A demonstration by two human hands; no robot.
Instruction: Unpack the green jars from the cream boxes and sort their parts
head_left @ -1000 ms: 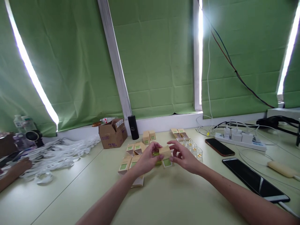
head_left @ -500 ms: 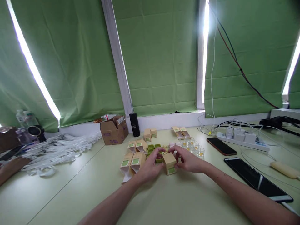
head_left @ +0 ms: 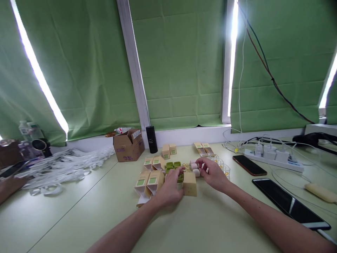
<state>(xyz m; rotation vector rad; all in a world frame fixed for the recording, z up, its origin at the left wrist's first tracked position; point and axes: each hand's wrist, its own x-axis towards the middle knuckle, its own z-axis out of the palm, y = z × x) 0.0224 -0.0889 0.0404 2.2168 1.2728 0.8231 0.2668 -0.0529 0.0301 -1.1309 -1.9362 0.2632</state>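
Note:
A small kraft cardboard box (head_left: 190, 184) stands on the table in front of me, its plain side facing me. My left hand (head_left: 171, 187) is closed on its left side, with the thumb low and the fingers near its top edge. My right hand (head_left: 214, 174) is away from the box, its fingers bent and apart beside pale pink cylinders (head_left: 196, 172). I see nothing held in it. Small green containers (head_left: 170, 164) and tiny yellowish pieces (head_left: 186, 167) sit behind the box. Clear cups with gold-coloured centres (head_left: 225, 170) are partly hidden by my right hand.
Open kraft boxes (head_left: 155, 181) stand left, with more cartons (head_left: 165, 151) behind. A brown carton (head_left: 129, 146) and black cylinder (head_left: 151, 140) are by the wall. Phones (head_left: 286, 200) and a power strip (head_left: 273, 160) lie right. Another person's hand (head_left: 13, 186) is by white straps (head_left: 76, 165).
My right hand has left the box and moved up and right to the pink cylinders. The box has turned, so its green label no longer shows. My left hand stays at it.

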